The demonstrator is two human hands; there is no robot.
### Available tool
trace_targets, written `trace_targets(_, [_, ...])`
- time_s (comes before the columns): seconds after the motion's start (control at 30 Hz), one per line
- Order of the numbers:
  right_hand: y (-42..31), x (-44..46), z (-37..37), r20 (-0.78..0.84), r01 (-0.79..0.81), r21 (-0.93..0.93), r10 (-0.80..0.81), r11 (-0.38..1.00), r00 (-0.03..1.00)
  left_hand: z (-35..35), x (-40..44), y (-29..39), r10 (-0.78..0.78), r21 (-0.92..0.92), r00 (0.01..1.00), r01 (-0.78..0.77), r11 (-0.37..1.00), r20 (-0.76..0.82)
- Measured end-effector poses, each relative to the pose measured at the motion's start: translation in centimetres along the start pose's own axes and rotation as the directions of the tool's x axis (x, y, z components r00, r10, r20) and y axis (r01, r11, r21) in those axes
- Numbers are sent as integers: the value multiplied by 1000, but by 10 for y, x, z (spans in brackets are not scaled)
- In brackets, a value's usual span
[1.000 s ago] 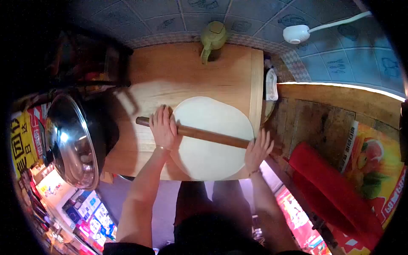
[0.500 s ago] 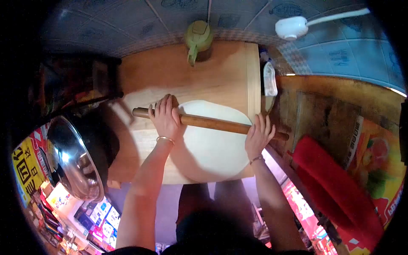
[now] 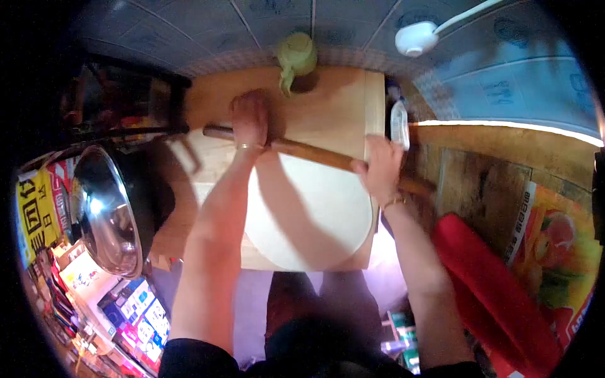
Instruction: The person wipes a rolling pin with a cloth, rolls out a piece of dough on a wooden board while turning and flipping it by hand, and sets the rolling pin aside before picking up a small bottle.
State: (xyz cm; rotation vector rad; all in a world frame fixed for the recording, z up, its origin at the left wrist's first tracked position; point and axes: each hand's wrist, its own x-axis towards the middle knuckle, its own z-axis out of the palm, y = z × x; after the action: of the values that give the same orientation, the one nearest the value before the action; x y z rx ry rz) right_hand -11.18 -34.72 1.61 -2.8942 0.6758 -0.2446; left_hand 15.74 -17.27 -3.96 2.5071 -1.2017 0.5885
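Observation:
A large, thin round of rolled dough lies on the wooden board in front of me. A long brown wooden rolling pin lies slantwise along the dough's far edge, its left end farther from me. My left hand is closed over the pin's left part, its fingers somewhat blurred. Nearer the other end, my right hand is closed over the pin, thumb on the near side. Shadows from my arms fall across the dough.
A green jug stands at the board's back edge. On the left is a shiny metal lid or bowl; on the right, a red cloth-like item and a colourful printed box or bag. A white plug hangs by the wall.
Both hands and the rolling pin have moved away from me, from across the dough to its far edge. The pin now tilts more, and more of the dough shows.

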Motion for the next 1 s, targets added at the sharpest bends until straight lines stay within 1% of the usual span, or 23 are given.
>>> trace_targets(0.03, [-7,0,-4,67,176,-67,-172,982,983,-1,0,-3,39,67,996,-33,997,-78])
trace_targets(0.07, [-9,-6,1,109,301,-71,-293,951,950,-21,-11,0,-346,-272,937,318,908,-60])
trace_targets(0.1, [-8,-5,-1,108,300,-62,-293,952,950,-44,-30,7,-651,-547,753,585,599,93])
trace_targets(0.17, [5,28,2,210,339,-53,-322,939,923,-69,-79,15,-746,-520,660,671,529,93])
trace_targets(0.2, [12,39,3,263,348,52,-349,936,899,-72,-111,11,-776,-552,592,731,401,219])
trace_targets(0.23, [15,42,6,251,350,51,-351,935,902,-69,-134,1,-784,-567,517,780,266,344])
trace_targets(0.27, [17,43,9,181,359,77,-368,930,912,-64,-141,-8,-784,-572,522,774,270,336])
trace_targets(0.33, [8,38,-3,19,327,170,-335,930,942,-60,-150,-19,-607,-322,546,835,445,578])
trace_targets(0.37, [3,23,-8,19,329,155,-336,932,942,-62,-143,-16,-602,-336,550,833,439,578])
trace_targets(0.43, [-3,-21,-8,27,-105,295,102,950,994,-81,-106,5,-475,-234,401,898,371,783])
trace_targets(0.47, [-5,-51,6,83,-224,324,208,919,975,-101,-82,17,-438,-51,424,762,646,793])
trace_targets(0.5, [-6,-72,18,137,-342,350,313,872,940,-99,-85,16,-433,-63,432,762,644,791])
trace_targets(0.53, [-16,-76,8,128,-341,347,316,874,940,-89,-94,11,-325,-148,595,609,779,735])
trace_targets(0.57, [-28,-75,-2,291,-552,368,471,748,833,-79,-101,8,-192,-212,730,422,882,656])
trace_targets(0.6, [-35,-71,-7,451,-732,350,580,585,679,-87,-107,12,-210,-426,791,507,749,574])
trace_targets(0.63, [-35,-67,-9,442,-728,355,581,586,684,-97,-114,15,-208,-430,798,501,751,566])
trace_targets(0.7, [-28,-60,3,459,-577,194,446,794,768,-138,-105,25,-119,-511,673,652,561,730])
trace_targets(0.73, [-22,-66,19,280,-432,178,375,884,884,-130,-115,22,-200,-488,691,657,574,695])
trace_targets(0.77, [-20,-65,21,275,-432,175,378,885,884,-126,-111,19,-196,-493,694,655,573,693])
trace_targets(0.83, [-17,-66,24,416,-617,491,456,616,787,-120,-104,12,-154,-337,636,580,742,757])
trace_targets(0.87, [-19,-66,15,415,-616,486,456,620,787,-121,-106,10,-154,-340,636,584,737,756])
trace_targets(0.93, [-31,-59,-29,659,-695,557,267,454,703,-125,-108,6,11,-373,403,837,400,915])
trace_targets(1.0, [-38,-60,-62,639,-640,641,165,424,751,-188,-95,2,44,-432,453,813,390,891])
